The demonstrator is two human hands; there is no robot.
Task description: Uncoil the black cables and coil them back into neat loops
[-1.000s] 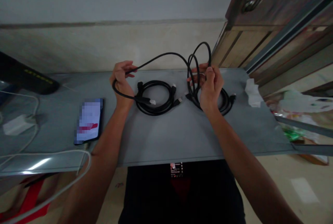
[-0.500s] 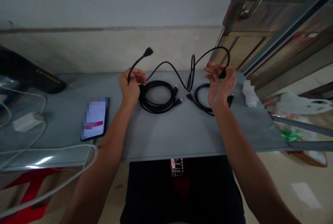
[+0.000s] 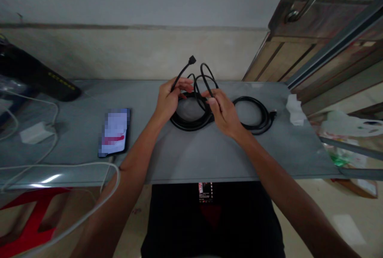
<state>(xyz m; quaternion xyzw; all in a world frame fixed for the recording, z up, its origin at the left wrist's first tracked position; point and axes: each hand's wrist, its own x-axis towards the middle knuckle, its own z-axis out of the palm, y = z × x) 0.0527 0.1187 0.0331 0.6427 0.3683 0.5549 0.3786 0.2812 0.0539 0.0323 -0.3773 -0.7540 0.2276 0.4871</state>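
Both hands grip one black cable [image 3: 201,77] above the grey table [image 3: 209,150]. My left hand [image 3: 169,100] is closed on the stretch near its plug [image 3: 192,59], which sticks up behind the fingers. My right hand [image 3: 223,111] pinches the same cable, which loops between the two hands. Under the hands lies a coiled black cable [image 3: 188,122], and a second coil [image 3: 254,114] rests just to the right of my right hand.
A phone [image 3: 114,132] lies face up left of the hands. White charger leads [image 3: 44,162] and a white adapter [image 3: 31,133] sit at the far left beside a dark device [image 3: 36,76]. A crumpled white paper [image 3: 295,108] lies at the right, near a wooden door [image 3: 323,30].
My hands have come together over the left coil. The held cable, earlier stretched wide between them, is now gathered into small loops; my right hand moved left.
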